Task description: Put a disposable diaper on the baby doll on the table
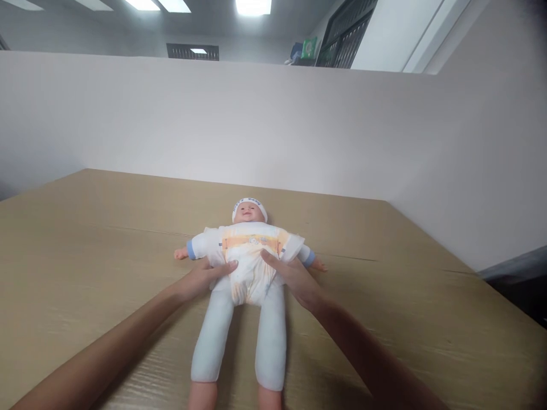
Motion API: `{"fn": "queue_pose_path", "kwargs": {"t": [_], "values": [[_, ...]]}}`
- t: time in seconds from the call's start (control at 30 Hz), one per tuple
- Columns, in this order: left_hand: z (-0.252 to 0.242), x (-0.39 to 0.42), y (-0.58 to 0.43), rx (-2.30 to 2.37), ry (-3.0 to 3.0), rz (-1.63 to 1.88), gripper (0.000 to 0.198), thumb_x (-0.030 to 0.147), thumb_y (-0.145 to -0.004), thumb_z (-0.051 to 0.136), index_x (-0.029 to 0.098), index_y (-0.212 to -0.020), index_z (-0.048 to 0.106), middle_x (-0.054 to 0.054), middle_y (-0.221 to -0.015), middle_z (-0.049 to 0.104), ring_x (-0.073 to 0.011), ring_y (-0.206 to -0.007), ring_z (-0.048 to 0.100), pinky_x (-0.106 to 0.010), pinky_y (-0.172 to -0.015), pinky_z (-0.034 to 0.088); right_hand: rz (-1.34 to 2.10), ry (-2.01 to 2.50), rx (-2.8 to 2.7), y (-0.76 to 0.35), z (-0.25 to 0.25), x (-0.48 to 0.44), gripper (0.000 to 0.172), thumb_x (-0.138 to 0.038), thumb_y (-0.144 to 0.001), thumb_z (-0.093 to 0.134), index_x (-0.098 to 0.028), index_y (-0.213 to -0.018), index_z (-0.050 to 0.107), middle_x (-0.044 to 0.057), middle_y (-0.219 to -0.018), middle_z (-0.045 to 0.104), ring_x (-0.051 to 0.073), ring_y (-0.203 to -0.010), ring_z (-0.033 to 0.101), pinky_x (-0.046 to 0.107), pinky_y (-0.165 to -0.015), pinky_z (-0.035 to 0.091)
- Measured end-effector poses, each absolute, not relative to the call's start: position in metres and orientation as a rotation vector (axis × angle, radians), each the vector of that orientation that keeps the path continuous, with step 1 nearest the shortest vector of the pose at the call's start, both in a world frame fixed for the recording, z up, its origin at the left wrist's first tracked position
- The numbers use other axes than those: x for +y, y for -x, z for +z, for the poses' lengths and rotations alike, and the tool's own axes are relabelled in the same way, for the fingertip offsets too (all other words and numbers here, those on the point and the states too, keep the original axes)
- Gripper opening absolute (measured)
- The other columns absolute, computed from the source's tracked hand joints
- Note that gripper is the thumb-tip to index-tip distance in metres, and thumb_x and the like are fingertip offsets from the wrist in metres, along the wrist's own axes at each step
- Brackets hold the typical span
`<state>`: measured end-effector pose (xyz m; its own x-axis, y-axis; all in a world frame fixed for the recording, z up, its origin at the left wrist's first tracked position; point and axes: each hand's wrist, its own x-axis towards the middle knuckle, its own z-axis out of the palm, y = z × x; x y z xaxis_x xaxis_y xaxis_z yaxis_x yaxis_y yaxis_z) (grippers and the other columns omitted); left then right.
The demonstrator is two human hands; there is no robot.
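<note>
A baby doll (270,341) in white clothes with blue cuffs and a white headband lies on its back, head away from me, arms spread. Around its hips and belly is a white and orange diaper (252,273). My left hand (209,275) grips the doll's side at the waist, its thumb on the diaper's front and its other fingers hidden beneath. On the opposite side my right hand (294,276) holds the waist likewise, thumb over the diaper, remaining fingers out of sight.
The doll rests on a wide brown tabletop (128,228). A pale wall or partition (213,119) rises behind the far edge. A dark object (521,279) shows beyond the table's right edge.
</note>
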<state>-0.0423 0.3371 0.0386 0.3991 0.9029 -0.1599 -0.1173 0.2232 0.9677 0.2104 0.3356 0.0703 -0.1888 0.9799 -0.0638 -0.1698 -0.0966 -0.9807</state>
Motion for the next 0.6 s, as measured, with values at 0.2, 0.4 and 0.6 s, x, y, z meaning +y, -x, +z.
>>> {"fn": "queue_pose_path", "kwargs": {"t": [0.2,0.4,0.6], "values": [[0.030,0.339,0.042,0.874,-1.145,0.942,0.067,0.057,-0.096,0.081,0.023,-0.151,0.066,-0.012,-0.157,0.068,-0.0390,-0.148,0.061,-0.052,-0.126,0.050,1.517,1.007,-1.161,-0.219,0.061,0.340,0.066,-0.067,-0.080,0.091,-0.025,-0.129,0.077,0.011,-0.132,0.081,0.038,-0.132,0.073,0.052,-0.114,0.062],[0.018,0.341,0.043,0.870,-1.009,1.032,0.069,0.060,-0.099,0.076,0.018,-0.152,0.063,-0.018,-0.151,0.071,-0.0384,-0.142,0.066,-0.048,-0.115,0.057,1.555,0.939,-1.065,-0.228,0.045,0.347,0.064,-0.070,-0.079,0.091,-0.026,-0.124,0.078,0.010,-0.128,0.082,0.037,-0.131,0.074,0.051,-0.107,0.066],[0.022,0.340,0.042,0.911,-1.077,1.084,0.064,0.061,-0.099,0.075,0.019,-0.147,0.067,-0.016,-0.145,0.075,-0.0342,-0.132,0.072,-0.039,-0.103,0.060,1.520,0.997,-1.017,-0.227,0.042,0.352,0.064,-0.068,-0.080,0.090,-0.024,-0.124,0.077,0.010,-0.125,0.083,0.037,-0.125,0.077,0.049,-0.103,0.067]]}}
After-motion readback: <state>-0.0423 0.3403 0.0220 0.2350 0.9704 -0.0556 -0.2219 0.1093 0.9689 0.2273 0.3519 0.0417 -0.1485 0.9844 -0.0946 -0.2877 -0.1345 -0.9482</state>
